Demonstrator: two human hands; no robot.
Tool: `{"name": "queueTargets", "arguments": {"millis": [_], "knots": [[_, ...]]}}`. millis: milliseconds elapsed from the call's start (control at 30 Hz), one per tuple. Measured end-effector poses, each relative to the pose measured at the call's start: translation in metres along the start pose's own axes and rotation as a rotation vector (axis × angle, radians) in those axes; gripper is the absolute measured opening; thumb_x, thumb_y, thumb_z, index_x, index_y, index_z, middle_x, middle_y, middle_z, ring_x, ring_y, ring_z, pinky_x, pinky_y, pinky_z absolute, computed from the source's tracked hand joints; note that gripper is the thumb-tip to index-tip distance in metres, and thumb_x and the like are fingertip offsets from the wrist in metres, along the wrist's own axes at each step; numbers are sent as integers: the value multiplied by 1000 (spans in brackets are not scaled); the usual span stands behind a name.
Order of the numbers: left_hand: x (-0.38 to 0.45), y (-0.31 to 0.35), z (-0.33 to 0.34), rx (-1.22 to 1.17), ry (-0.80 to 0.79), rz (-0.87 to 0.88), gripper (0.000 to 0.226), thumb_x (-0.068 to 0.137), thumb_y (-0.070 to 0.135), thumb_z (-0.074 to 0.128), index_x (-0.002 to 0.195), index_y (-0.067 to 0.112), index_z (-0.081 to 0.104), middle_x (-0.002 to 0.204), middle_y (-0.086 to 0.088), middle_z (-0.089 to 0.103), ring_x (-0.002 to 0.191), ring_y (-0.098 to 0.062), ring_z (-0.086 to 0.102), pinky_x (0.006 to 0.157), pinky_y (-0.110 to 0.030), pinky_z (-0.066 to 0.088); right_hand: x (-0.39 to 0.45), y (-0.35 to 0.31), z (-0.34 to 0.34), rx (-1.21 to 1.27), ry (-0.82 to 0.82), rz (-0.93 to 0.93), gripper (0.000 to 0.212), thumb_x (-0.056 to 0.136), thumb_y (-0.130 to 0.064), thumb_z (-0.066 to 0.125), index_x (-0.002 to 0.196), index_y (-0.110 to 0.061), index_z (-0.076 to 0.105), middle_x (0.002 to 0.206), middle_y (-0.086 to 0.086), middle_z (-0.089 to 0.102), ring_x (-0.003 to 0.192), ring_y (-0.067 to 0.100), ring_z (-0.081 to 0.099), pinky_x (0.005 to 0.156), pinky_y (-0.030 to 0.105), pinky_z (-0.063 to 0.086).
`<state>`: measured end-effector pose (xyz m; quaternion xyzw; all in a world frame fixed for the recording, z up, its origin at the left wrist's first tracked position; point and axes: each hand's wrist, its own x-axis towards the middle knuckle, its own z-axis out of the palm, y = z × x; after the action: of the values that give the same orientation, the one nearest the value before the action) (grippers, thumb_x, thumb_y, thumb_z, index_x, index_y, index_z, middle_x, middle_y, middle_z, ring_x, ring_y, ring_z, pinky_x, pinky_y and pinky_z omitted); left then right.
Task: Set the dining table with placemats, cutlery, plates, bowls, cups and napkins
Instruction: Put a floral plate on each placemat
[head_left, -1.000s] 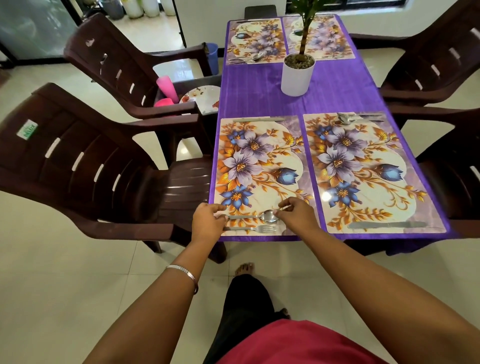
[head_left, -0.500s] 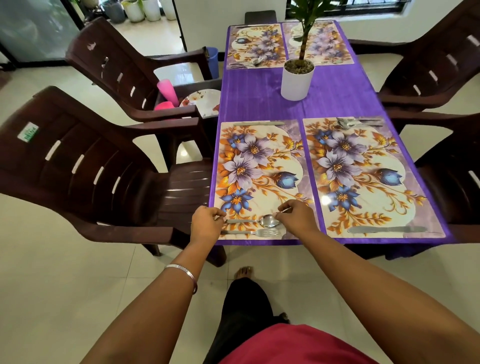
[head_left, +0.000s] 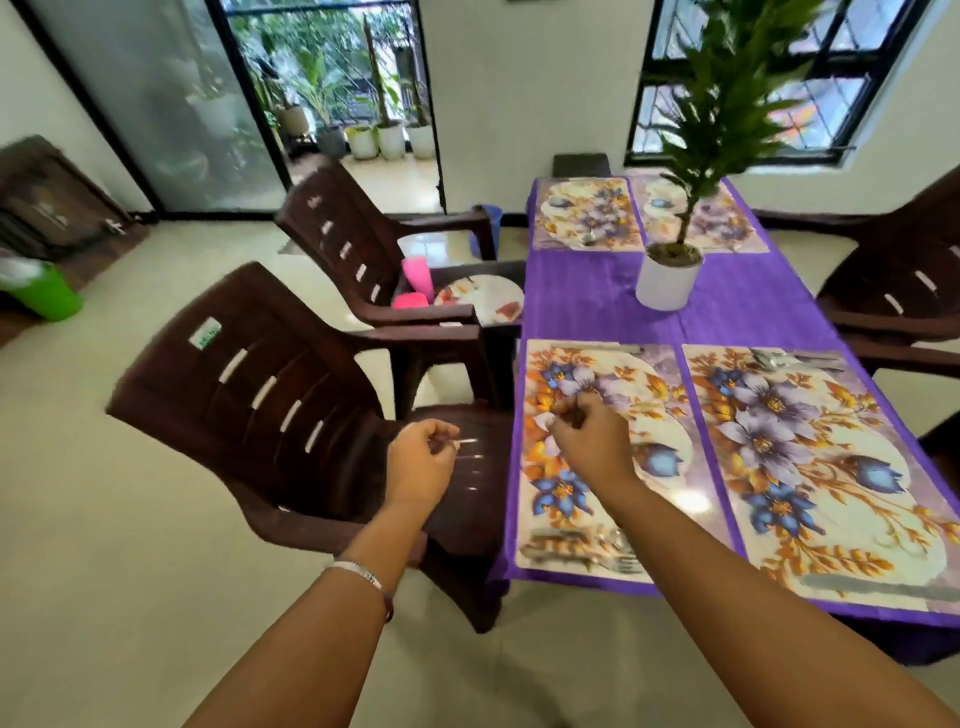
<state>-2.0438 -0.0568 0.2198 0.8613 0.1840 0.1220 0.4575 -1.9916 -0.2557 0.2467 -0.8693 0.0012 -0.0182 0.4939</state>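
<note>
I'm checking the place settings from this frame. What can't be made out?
- Head view: spoon and fork on the near placemat are smeared by motion blur.
- Cutlery on the far placemats is too small.
- Right hand and left hand: curled fingers, seen from behind, hide any contents.

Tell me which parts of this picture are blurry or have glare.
Head view: the spoon and fork on the near placemat are smeared by motion blur, the left hand is slightly soft, a glare spot sits on the placemat's near right edge, and the chairs bend with wide-angle distortion.
</note>
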Motion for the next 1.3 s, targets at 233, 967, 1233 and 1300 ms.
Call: {"name": "queueTargets", "arguments": {"millis": [233,967,1233,1300], "knots": [[74,-21,-206,-39,246,75,19,82,5,69,83,24,70,69,10,65,66,-4,60,71,-19,51,-2,-166,144,219,-18,-142,7,82,-14,70,82,-20,65,73,-8,65,69,4,59,66,15,43],[346,-132,-527,-105,179,188,35,84,-8,49,85,22,67,81,6,64,75,-8,58,59,-9,44,93,-431,504,651,170,-100,16,84,-7,61,80,-22,66,79,-4,64,78,12,58,70,19,45],[509,-184,-584,-209,78,159,41,81,-12,44,82,23,67,83,0,67,77,-13,59,64,-23,46,192,-497,599,627,184,-62,22,89,-8,57,82,-27,66,86,-8,65,81,5,58,72,20,43],[553,-200,-587,-247,51,141,40,81,-10,45,82,24,67,83,2,67,78,-11,60,69,-26,46,221,-507,616,584,195,-64,22,90,-9,55,83,-28,65,89,-9,65,77,2,54,70,20,42]]}}
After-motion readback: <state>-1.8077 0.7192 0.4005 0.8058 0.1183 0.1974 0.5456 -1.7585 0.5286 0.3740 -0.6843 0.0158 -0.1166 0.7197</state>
